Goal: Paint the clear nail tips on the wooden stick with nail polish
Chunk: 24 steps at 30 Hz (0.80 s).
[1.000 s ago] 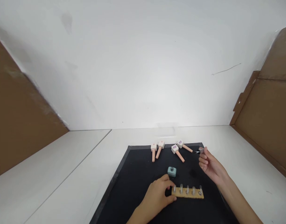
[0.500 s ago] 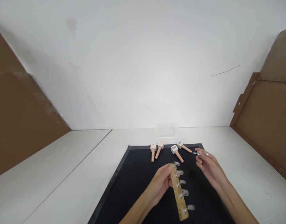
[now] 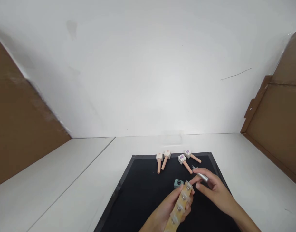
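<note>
One big white wall [image 3: 148, 64] is seen at the back, flanked by two brown cardboard panels [image 3: 17, 129], with a white tabletop [image 3: 65, 180] spread out below. A black rectangular mat [image 3: 138, 196] is laid on the tabletop, right in front of the person.

Over the near part of the mat, the left hand [image 3: 164, 212] is clenched around a pale wooden strip [image 3: 179, 203], which is lifted off the mat and tilted, far end up. A row of clear plastic nail tips [image 3: 184, 195] is fixed along it. The right hand [image 3: 216, 193] is held just beside the strip's top end, and a slim silver brush handle [image 3: 203, 177] is pinched in its fingers, dark tip pointed away.

Four small white square bottles with long pink caps [image 3: 182, 158] are laid flat along the mat's far edge. A small teal bottle [image 3: 178, 183] is stood on the mat just behind the strip.
</note>
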Motion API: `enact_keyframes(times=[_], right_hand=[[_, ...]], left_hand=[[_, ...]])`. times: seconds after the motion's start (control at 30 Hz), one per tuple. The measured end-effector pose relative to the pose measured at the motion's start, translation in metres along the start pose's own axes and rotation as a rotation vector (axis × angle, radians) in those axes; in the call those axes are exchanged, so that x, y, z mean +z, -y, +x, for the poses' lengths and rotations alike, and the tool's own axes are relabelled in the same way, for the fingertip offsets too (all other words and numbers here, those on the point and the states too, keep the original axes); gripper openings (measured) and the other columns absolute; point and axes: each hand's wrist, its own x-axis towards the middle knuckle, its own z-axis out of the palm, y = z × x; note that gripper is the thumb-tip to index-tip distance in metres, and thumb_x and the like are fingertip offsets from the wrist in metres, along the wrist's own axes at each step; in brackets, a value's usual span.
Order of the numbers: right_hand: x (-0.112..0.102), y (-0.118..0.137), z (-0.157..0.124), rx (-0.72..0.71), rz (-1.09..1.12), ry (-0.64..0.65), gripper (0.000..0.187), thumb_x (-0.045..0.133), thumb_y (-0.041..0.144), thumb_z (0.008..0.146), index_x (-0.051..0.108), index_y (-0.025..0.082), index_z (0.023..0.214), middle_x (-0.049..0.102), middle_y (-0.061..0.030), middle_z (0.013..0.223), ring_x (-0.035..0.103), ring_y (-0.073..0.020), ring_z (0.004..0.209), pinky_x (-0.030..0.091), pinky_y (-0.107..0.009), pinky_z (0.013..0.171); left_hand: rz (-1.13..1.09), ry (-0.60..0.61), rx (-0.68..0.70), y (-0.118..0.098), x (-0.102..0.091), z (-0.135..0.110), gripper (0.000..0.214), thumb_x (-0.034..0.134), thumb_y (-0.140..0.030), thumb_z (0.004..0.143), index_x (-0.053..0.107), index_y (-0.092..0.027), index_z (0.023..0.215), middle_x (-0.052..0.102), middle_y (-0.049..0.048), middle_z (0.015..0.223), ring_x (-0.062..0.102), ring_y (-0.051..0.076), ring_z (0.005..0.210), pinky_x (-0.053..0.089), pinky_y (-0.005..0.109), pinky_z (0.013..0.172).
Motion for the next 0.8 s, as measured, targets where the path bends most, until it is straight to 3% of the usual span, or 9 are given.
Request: enact_keyframes(times=[0.07, 0.17, 0.3, 0.4, 0.5, 0.63, 0.8], right_hand=[[0.002, 0.002, -0.001, -0.003, 0.000, 0.071, 0.035, 0.064, 0.030, 0.079, 0.058, 0.027, 0.114, 0.071, -0.0059, 0.097, 0.063, -0.0211, 0.090, 0.048, -0.037, 0.086], [0.007, 0.004, -0.002, 0.024, 0.066, 0.133, 0.044, 0.069, 0.023, 0.074, 0.055, 0.027, 0.116, 0.069, -0.0063, 0.102, 0.063, -0.0214, 0.093, 0.047, -0.037, 0.087], [0.012, 0.003, 0.000, 0.056, 0.223, 0.100, 0.040, 0.073, 0.017, 0.069, 0.058, 0.027, 0.105, 0.070, -0.0022, 0.087, 0.065, -0.0190, 0.083, 0.048, -0.035, 0.083], [0.009, -0.001, 0.003, 0.023, 0.368, 0.017, 0.042, 0.079, 0.015, 0.063, 0.058, 0.027, 0.098, 0.069, 0.0010, 0.081, 0.065, -0.0155, 0.074, 0.050, -0.031, 0.076], [0.003, -0.002, 0.005, -0.012, 0.465, -0.127, 0.044, 0.082, 0.016, 0.059, 0.058, 0.027, 0.094, 0.069, 0.0020, 0.079, 0.064, -0.0131, 0.069, 0.051, -0.026, 0.068], [-0.001, 0.002, 0.007, 0.020, 0.482, -0.341, 0.046, 0.085, 0.021, 0.056, 0.058, 0.026, 0.092, 0.068, 0.0009, 0.079, 0.064, -0.0141, 0.069, 0.052, -0.026, 0.066], [0.001, 0.005, 0.008, 0.034, 0.495, -0.399, 0.048, 0.087, 0.023, 0.053, 0.057, 0.026, 0.091, 0.069, 0.0003, 0.079, 0.064, -0.0142, 0.067, 0.052, -0.027, 0.067]], left_hand=[[0.049, 0.055, 0.026, 0.001, -0.001, 0.001, 0.040, 0.070, -0.051, 0.067, 0.062, -0.012, 0.075, 0.047, -0.0061, 0.047, 0.035, 0.002, 0.031, 0.016, 0.015, 0.029], [0.084, 0.023, 0.062, 0.005, -0.001, 0.003, 0.050, 0.074, -0.055, 0.058, 0.062, -0.012, 0.082, 0.049, -0.0054, 0.046, 0.037, 0.003, 0.032, 0.014, 0.016, 0.030], [0.110, -0.059, 0.030, 0.007, -0.003, 0.004, 0.045, 0.068, -0.056, 0.067, 0.059, -0.013, 0.077, 0.051, -0.0030, 0.047, 0.039, 0.004, 0.034, 0.015, 0.016, 0.033], [0.147, -0.097, 0.088, 0.001, -0.001, -0.002, 0.046, 0.061, -0.059, 0.073, 0.058, -0.013, 0.077, 0.056, -0.0003, 0.050, 0.040, 0.004, 0.034, 0.017, 0.016, 0.034], [0.211, -0.135, 0.255, -0.011, 0.005, -0.012, 0.046, 0.059, -0.060, 0.072, 0.057, -0.017, 0.088, 0.061, -0.0002, 0.053, 0.046, 0.007, 0.036, 0.022, 0.016, 0.037], [0.257, -0.092, 0.566, -0.020, 0.010, -0.022, 0.043, 0.060, -0.058, 0.071, 0.056, -0.017, 0.086, 0.060, 0.0005, 0.057, 0.052, 0.011, 0.049, 0.037, 0.021, 0.049], [0.422, -0.133, 0.761, -0.011, 0.003, -0.017, 0.045, 0.064, -0.059, 0.068, 0.050, -0.020, 0.088, 0.054, -0.0036, 0.059, 0.048, 0.010, 0.049, 0.036, 0.024, 0.050]])
